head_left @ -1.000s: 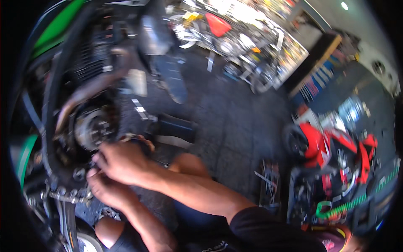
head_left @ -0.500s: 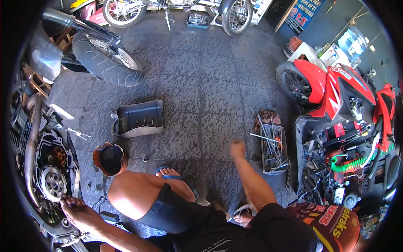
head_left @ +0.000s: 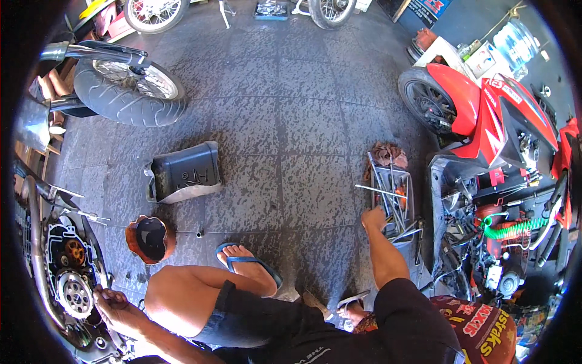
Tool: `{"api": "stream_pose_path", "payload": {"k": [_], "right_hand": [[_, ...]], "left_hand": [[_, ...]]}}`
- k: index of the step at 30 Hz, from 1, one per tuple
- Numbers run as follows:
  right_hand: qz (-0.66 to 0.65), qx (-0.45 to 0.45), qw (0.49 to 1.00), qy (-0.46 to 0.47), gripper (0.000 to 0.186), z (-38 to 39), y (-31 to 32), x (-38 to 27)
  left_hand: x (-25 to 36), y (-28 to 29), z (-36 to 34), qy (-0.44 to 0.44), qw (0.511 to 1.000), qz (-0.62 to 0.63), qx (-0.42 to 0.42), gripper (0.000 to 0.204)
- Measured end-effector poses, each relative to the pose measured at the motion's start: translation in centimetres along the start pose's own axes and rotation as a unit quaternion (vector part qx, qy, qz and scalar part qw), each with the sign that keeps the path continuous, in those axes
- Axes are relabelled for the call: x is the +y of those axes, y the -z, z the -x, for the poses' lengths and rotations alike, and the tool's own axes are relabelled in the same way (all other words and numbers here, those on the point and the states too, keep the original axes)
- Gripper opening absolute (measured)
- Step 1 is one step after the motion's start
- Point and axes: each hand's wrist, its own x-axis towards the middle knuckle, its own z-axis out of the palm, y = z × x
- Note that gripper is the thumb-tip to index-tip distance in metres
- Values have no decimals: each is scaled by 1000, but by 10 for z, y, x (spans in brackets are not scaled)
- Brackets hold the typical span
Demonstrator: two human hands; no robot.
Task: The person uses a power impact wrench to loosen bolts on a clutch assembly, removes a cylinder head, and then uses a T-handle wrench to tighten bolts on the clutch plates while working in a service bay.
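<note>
My left hand (head_left: 113, 308) is beside the opened motorcycle engine (head_left: 53, 246) at the left, close to its round metal clutch (head_left: 76, 294). Its fingers are curled together; whatever they may hold is too small to make out. On the right, my right hand (head_left: 373, 219) reaches to the near left side of a tool tray (head_left: 410, 189). Those fingers are closed too, and what is in them, if anything, is hidden. Long metal tools (head_left: 388, 185) lie in the tray, one sticking out over its left side. A brown rag (head_left: 389, 155) sits at its far end.
A black bin (head_left: 182, 170) with small bolts and a cut-open container (head_left: 162, 249) of dark liquid stand on the floor. A small metal socket (head_left: 199, 234) lies beside them. A partly stripped red motorcycle (head_left: 458, 100) stands right, a large tyre (head_left: 124, 106) far left.
My right hand has moved right, from over the bare floor to the tool tray. My left hand stays by the clutch. The whole view has shifted slightly.
</note>
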Motion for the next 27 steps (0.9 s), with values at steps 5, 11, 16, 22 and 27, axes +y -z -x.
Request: {"api": "stream_pose_path", "payload": {"k": [5,11,16,22,27], "right_hand": [[-52,-12,995,82,52,29,-10,-53],[403,-31,776,484,31,-107,-74,34],[313,-31,836,449,29,-76,-9,-23],[233,-18,807,543,34,-58,72,-105],[183,3,702,688,40,-39,132,-161]], "left_hand": [[20,16,0,-19,993,-102,60,29],[27,-18,-2,-86,986,-138,-34,24],[35,24,12,26,999,-12,-25,20],[37,19,25,47,995,41,-73,22],[43,22,26,68,993,56,-75,22]]}}
